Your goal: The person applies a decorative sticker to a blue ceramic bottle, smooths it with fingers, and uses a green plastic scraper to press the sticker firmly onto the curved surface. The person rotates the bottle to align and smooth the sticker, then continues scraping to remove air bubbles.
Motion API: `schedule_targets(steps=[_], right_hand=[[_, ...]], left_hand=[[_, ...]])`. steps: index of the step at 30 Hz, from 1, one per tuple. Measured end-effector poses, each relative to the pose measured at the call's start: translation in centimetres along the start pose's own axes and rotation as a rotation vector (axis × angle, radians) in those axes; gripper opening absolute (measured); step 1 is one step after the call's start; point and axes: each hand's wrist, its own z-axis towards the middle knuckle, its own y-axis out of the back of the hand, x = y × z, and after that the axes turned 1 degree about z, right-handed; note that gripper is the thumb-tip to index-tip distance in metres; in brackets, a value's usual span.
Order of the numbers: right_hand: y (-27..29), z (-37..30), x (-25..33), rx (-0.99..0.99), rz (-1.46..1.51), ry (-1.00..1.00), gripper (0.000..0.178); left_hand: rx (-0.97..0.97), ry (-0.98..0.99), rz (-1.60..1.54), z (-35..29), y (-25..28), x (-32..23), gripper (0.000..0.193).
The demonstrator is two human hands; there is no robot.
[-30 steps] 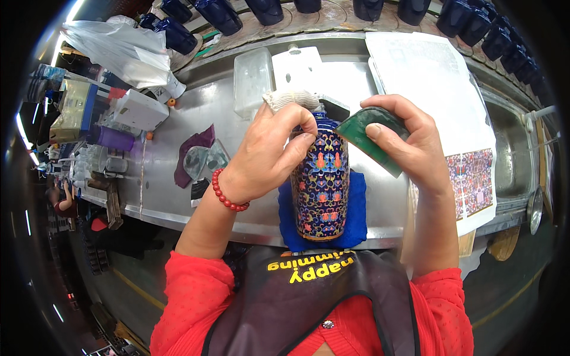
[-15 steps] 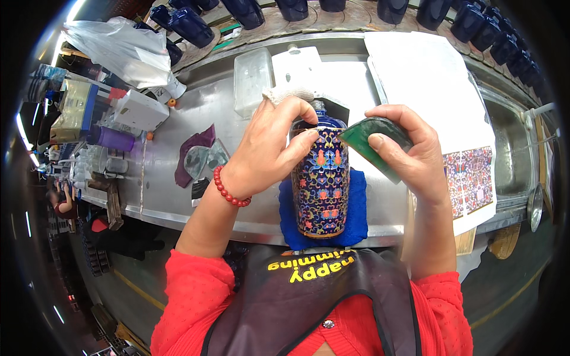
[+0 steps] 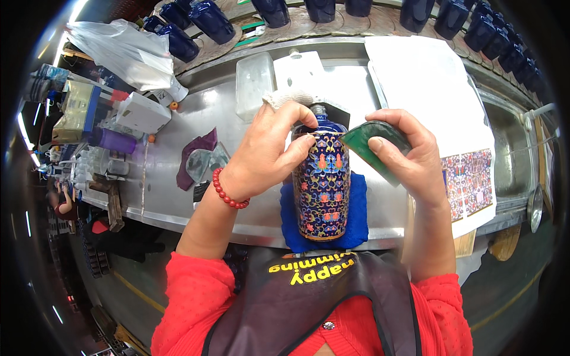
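Observation:
In front of me a dark blue bottle [image 3: 323, 184], covered with a colourful floral wrap, stands out against a blue cloth [image 3: 358, 204] at the bench's near edge. My left hand [image 3: 270, 142], with a red bead bracelet at the wrist, is at the bottle's shoulder. Its thumb and forefinger curve in against the wrap's upper edge; the other fingers are partly hidden. A green, translucent scraper with a curved back [image 3: 371, 148] is pinched between thumb and fingers of my right hand [image 3: 409, 151]. The scraper's tip is close to the bottle's upper right side.
White paper sheets [image 3: 415, 77] lie at right, with floral printed sheets [image 3: 469, 181] near a sink basin [image 3: 513, 142]. A clear plastic box [image 3: 254, 86] stands behind my left hand. A purple piece [image 3: 193, 160] lies at left. Blue bottles [image 3: 320, 9] line a far conveyor.
The far blue bottles have shifted to the right along the conveyor. Both hands keep nearly the same positions on the wrapped bottle and the scraper.

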Motion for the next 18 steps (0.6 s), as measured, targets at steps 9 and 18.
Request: schedule_targets(steps=[9,18], right_hand=[[0.3,-0.2,-0.3,0.019,-0.037,0.005,0.029],[0.6,-0.5,-1.7,-0.02,-0.053,0.099,0.031]], left_hand=[[0.102,0.088,-0.065,0.0,0.1,0.3,0.011],[0.099,0.084,0.053,0.9,-0.1,-0.5,0.015]])
